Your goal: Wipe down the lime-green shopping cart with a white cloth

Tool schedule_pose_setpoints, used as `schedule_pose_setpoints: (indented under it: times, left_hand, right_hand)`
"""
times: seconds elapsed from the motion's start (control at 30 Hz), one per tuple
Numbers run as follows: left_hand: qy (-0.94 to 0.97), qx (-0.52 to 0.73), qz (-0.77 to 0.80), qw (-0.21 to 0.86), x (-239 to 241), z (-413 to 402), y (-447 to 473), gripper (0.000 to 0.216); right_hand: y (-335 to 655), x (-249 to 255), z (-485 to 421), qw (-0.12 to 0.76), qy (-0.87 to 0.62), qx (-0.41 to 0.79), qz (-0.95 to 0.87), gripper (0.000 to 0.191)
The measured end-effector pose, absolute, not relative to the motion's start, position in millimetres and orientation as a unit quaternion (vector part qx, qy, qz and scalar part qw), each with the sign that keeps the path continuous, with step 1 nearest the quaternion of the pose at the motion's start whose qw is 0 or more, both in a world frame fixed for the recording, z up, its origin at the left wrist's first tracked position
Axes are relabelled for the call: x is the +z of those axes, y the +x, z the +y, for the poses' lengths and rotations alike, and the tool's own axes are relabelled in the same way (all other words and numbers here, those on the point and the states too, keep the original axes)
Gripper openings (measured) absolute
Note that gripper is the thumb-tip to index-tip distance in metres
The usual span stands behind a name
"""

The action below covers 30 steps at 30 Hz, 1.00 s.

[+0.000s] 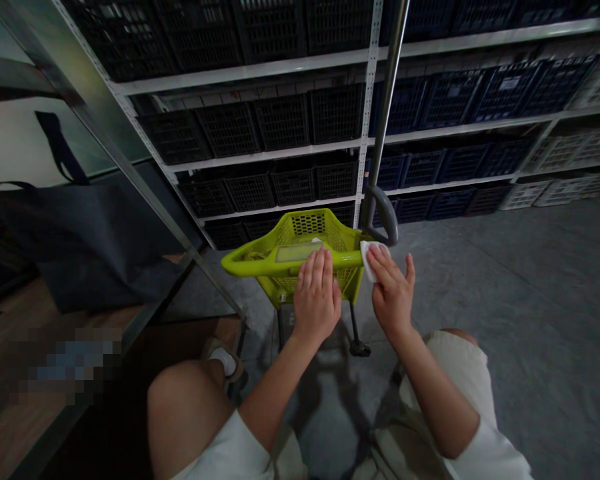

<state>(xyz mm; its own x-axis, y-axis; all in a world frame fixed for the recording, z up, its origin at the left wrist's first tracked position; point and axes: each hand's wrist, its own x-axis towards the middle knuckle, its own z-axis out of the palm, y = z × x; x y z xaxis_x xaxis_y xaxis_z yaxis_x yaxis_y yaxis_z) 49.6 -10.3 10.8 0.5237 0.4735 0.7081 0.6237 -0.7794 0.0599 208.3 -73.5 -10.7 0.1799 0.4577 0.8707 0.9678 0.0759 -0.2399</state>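
Head view: the cart (280, 291) stands on the floor (455, 280). The left hand (317, 300) lies on its handle (347, 259), fingers together; the right hand (393, 297) presses a cloth (365, 255) at the right end, little finger spread, pinch unclear. Wiping seems in hand; next probably needs even pressure.

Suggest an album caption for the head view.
Left hand on the handle of a green cart, right hand holding a white wipe against it.

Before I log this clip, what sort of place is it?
Probably a storeroom or shop stockroom: metal shelving carries rows of slatted plastic crates, and a lime-green shopping cart stands close by.
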Motion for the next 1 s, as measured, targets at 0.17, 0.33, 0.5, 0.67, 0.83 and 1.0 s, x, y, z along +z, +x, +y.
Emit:
schedule_pose_setpoints:
  times: [0.17, 0.33, 0.5, 0.67, 0.83, 1.0]
  left_hand:
    - [-0.865, -0.375, -0.316, 0.104, 7, -10, 49, 0.058]
    - [-0.869, -0.368, -0.315, 0.104, 11, -8, 47, 0.060]
    - [-0.867, -0.368, -0.320, 0.098, 10, -10, 51, 0.060]
    - [-0.866, -0.374, -0.316, 0.103, 9, -10, 49, 0.058]
    - [-0.867, -0.377, -0.311, 0.096, 10, -8, 47, 0.062]
    - [-0.866, -0.380, -0.310, 0.093, 8, -9, 50, 0.063]
  right_hand:
    - [180, -4, -62, 0.393, -0.576, -0.273, -0.663, 0.058]
    - [210, -9, -74, 0.410, -0.587, -0.286, -0.637, 0.061]
    - [206, -10, -73, 0.445, -0.623, -0.277, -0.581, 0.065]
    - [178, -4, -64, 0.391, -0.576, -0.271, -0.664, 0.061]
    - [208, -13, -73, 0.414, -0.599, -0.283, -0.625, 0.064]
    - [201, -13, -69, 0.462, -0.629, -0.289, -0.555, 0.063]
